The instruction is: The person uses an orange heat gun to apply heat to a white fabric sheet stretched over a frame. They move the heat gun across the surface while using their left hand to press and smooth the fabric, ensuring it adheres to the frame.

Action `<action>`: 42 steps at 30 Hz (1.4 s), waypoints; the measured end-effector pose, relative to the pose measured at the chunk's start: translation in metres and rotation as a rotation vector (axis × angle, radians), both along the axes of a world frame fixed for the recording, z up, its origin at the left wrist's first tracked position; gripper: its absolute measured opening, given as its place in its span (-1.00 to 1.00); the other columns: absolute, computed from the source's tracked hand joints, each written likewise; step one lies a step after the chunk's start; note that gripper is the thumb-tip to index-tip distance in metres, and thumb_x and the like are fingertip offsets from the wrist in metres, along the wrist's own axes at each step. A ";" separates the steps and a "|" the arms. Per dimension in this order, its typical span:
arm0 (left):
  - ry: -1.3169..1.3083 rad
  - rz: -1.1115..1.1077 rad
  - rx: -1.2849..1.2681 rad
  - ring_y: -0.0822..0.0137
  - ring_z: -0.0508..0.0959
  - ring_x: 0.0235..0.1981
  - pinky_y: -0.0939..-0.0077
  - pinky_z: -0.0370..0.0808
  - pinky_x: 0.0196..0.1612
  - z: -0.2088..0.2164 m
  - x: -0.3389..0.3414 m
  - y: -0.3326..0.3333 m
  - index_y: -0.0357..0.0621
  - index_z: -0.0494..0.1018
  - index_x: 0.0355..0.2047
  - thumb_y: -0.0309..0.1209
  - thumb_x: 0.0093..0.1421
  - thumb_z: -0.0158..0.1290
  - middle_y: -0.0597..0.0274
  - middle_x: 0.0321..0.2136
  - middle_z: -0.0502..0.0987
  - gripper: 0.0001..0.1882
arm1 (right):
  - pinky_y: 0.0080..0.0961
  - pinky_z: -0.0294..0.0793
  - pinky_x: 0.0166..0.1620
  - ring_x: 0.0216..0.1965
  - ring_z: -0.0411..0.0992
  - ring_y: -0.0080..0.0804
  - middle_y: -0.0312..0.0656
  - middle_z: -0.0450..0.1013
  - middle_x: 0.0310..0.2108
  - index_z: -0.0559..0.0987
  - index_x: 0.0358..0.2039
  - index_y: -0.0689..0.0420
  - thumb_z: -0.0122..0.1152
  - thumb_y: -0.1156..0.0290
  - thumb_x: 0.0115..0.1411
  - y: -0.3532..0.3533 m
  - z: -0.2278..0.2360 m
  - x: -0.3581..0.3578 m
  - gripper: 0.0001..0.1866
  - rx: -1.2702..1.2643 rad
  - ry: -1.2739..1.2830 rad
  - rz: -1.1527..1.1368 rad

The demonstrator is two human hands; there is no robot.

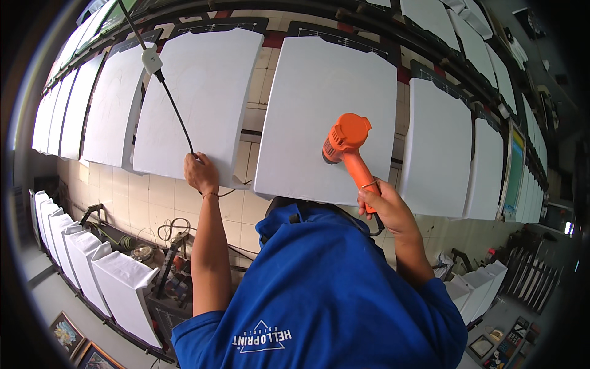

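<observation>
My right hand point(386, 208) grips the lower handle of an orange heat gun point(353, 138), its dark nozzle pointing left over a white T-shirt point(307, 92) stretched flat on a board. The gun's cord loops below that hand toward my body. My left hand point(201, 173) is closed around a black power cord point(175, 111), at the near edge of another white shirt point(196, 86) on the board to the left. Higher up, the cord runs to a white plug connector point(151, 61) that hangs over this shirt.
More boards with white shirts stand in a row to the left and right point(436, 141). A dark rail point(295, 9) runs along the far side. Behind me is another row of white-covered boards point(123, 283), with coiled cable point(175, 229) and equipment on the tiled floor point(160, 197).
</observation>
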State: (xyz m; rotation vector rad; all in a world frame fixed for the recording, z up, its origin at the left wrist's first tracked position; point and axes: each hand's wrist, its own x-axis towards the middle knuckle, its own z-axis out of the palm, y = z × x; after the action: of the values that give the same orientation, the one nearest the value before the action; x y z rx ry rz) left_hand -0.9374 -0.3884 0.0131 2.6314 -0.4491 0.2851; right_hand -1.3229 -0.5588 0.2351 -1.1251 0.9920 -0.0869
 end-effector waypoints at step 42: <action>0.037 0.017 0.016 0.01 0.50 -0.29 0.12 0.39 -0.18 0.001 -0.006 -0.005 -0.19 0.38 -0.39 -0.26 0.31 -0.10 0.07 -0.41 0.51 -0.74 | -0.60 0.37 -0.47 -0.47 0.43 -0.55 -0.27 0.43 -0.48 0.45 -0.24 0.22 0.13 0.16 0.27 -0.050 -0.022 0.018 -0.67 -0.112 -0.067 -0.041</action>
State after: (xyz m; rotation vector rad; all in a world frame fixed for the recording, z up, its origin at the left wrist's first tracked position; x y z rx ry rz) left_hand -0.9439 -0.3934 0.0144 2.6528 -0.4180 0.2383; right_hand -1.3046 -0.6085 0.2129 -1.1961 0.9600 -0.2139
